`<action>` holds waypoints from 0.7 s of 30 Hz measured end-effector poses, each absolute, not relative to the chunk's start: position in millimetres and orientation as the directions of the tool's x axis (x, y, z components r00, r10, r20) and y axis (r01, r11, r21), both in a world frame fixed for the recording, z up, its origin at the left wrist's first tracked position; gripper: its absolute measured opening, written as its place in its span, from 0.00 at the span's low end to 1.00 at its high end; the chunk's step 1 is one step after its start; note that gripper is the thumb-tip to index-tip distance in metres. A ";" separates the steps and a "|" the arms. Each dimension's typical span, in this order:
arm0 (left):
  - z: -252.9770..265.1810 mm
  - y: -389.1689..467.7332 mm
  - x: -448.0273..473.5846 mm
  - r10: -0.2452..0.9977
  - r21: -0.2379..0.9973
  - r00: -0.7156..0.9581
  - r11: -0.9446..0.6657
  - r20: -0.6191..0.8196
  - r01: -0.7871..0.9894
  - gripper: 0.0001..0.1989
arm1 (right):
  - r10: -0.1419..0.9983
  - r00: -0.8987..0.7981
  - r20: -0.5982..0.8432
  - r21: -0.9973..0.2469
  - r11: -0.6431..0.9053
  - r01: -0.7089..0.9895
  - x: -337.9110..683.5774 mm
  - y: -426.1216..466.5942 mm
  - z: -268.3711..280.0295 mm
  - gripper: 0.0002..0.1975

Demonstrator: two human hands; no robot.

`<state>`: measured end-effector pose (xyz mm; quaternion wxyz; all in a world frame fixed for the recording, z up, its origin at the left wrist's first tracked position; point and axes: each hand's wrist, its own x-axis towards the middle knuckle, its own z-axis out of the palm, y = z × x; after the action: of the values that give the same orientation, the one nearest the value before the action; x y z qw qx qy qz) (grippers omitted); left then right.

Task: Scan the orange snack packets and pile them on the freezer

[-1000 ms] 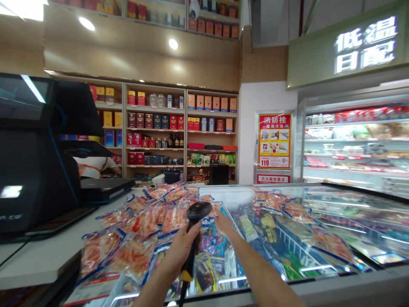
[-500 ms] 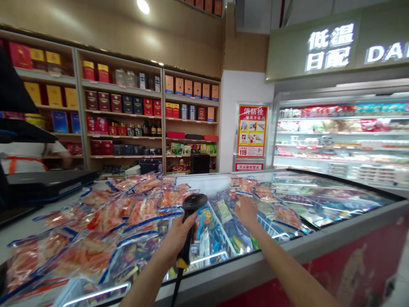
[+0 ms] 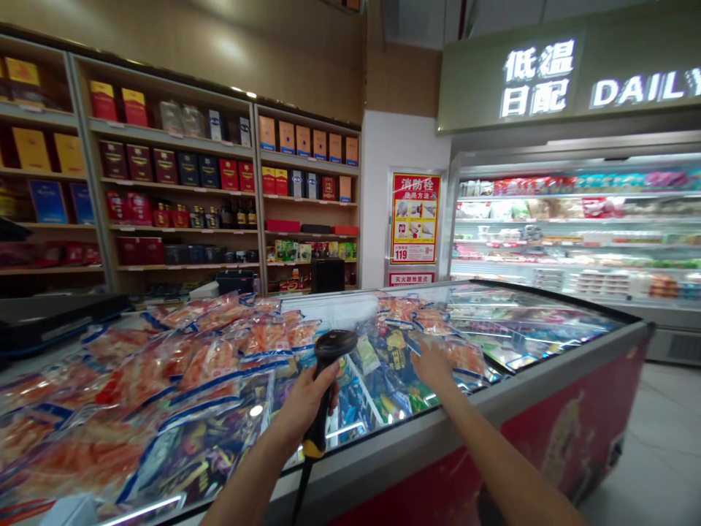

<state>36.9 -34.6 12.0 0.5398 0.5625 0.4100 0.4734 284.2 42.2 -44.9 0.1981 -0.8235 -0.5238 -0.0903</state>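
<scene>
My left hand [image 3: 307,398] is wrapped round the handle of a black and yellow barcode scanner [image 3: 327,365], held upright above the freezer's glass lid with its cable hanging down. My right hand [image 3: 432,364] reaches over the glass beside a clear, blue-edged bag of orange-pink food [image 3: 464,356]. Its fingers look stretched out and apart, though somewhat blurred; I cannot tell whether they touch the bag. Many similar bags [image 3: 213,358] lie spread over the left part of the chest freezer [image 3: 493,413]. Packages in wire baskets show through the glass.
Shelves of boxed goods and bottles [image 3: 180,172] line the back wall. A red fire-hydrant notice [image 3: 415,219] hangs right of them. A lit chilled cabinet [image 3: 575,234] stands at the right. A dark flat device [image 3: 49,321] sits at the left, and tiled floor [image 3: 651,446] shows at the lower right.
The view has turned to the right, so the shelves and freezer sit further left. My left hand keeps hold of the scanner. My right hand has shifted slightly right along the bags.
</scene>
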 end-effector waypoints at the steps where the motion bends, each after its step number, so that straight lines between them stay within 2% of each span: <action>1: 11.3 -34.8 36.2 0.972 0.995 0.217 -0.085 0.095 -0.054 0.13 | 0.843 0.420 0.337 -0.249 -0.350 0.903 278.9 43.7 -44.5 0.23; 3: 10.6 -35.8 35.1 0.972 0.994 0.213 -0.087 0.099 -0.068 0.14 | 0.859 0.376 0.348 -0.270 -0.292 0.917 270.9 44.6 -42.7 0.23; 5: 10.8 -37.5 34.5 0.976 0.992 0.191 -0.089 0.104 -0.085 0.14 | 0.844 0.334 0.419 -0.262 -0.240 0.935 270.2 42.5 -39.5 0.22; 8: 11.3 -38.8 34.1 0.980 0.990 0.161 -0.099 0.114 -0.099 0.14 | 0.800 0.354 0.485 -0.229 -0.275 0.934 284.2 36.3 -34.2 0.21; 11: 10.5 -37.3 33.7 0.974 0.991 0.196 -0.094 0.112 -0.099 0.14 | 0.787 0.496 0.365 -0.269 -0.421 0.866 300.6 31.6 -30.8 0.21; 13: 9.5 -36.1 33.2 0.970 0.992 0.216 -0.088 0.107 -0.095 0.14 | 0.790 0.548 0.275 -0.315 -0.464 0.828 301.8 32.2 -28.6 0.23; 15: 9.0 -35.7 32.4 0.971 0.992 0.215 -0.085 0.103 -0.091 0.14 | 0.816 0.513 0.265 -0.356 -0.411 0.839 294.1 36.7 -24.3 0.24; 17: 9.2 -36.2 30.6 0.972 0.993 0.212 -0.080 0.097 -0.091 0.14 | 0.856 0.417 0.305 -0.374 -0.295 0.879 282.2 43.8 -17.4 0.24; 21: 9.6 -37.4 22.1 0.981 0.996 0.177 -0.061 0.073 -0.072 0.15 | 0.914 0.190 0.359 -0.270 -0.093 0.958 265.7 56.5 -4.2 0.21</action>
<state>22.1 -37.4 9.6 0.5422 0.5427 0.4188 0.4858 265.7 56.5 -4.2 0.2255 -0.7377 -0.6344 -0.0493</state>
